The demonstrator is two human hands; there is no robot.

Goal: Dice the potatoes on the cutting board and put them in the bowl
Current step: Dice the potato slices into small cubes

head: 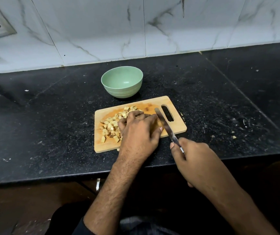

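**Two risks: cut fingertip, dice off the edge**

Most potato dice (112,123) sit piled on cutting board (176,126), left half; bowl (122,81) just behind it w/ nothing in it. Left hand (139,131) curls over a last piece I can't see. Right hand (193,160) grips knife (165,124), blade right beside left fingertips, so a slip nicks them. Dice near board's front edge could roll onto counter (51,116).

We see a pale green bowl (122,81) on a black, white-speckled counter (51,126). We note the light tan wooden cutting board (176,127), its pale yellow potato dice (109,127) edged with brown skin, a silver-grey knife (167,128), and white wall tiles (102,28) veined with grey marbling.
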